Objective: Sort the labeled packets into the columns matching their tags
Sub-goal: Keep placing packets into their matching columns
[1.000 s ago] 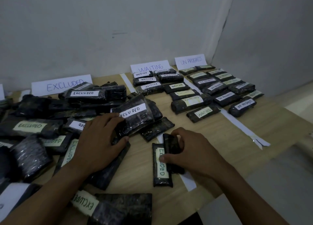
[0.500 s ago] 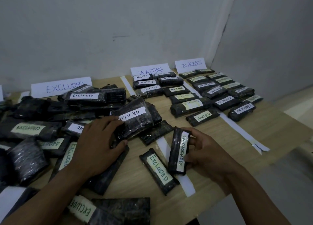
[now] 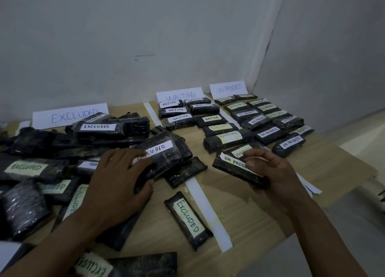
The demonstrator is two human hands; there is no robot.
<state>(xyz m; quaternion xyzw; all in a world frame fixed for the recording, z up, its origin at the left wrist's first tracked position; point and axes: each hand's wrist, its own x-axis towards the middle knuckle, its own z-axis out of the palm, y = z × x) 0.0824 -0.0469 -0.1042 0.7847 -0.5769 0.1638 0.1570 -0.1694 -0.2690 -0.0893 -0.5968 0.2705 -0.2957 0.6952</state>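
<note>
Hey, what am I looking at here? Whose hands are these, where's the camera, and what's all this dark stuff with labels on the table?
There is no machine here. A person wears one camera on the head, looking down at their own hands. On the wooden table lie dark wrapped packets with tags. White paper strips split them into columns under signs reading EXCLUDED, WAITING and ON PROGRESS. The right hand holds an ON PROGRESS packet. The left hand grips an EXCLUDED packet on the left pile.
</note>
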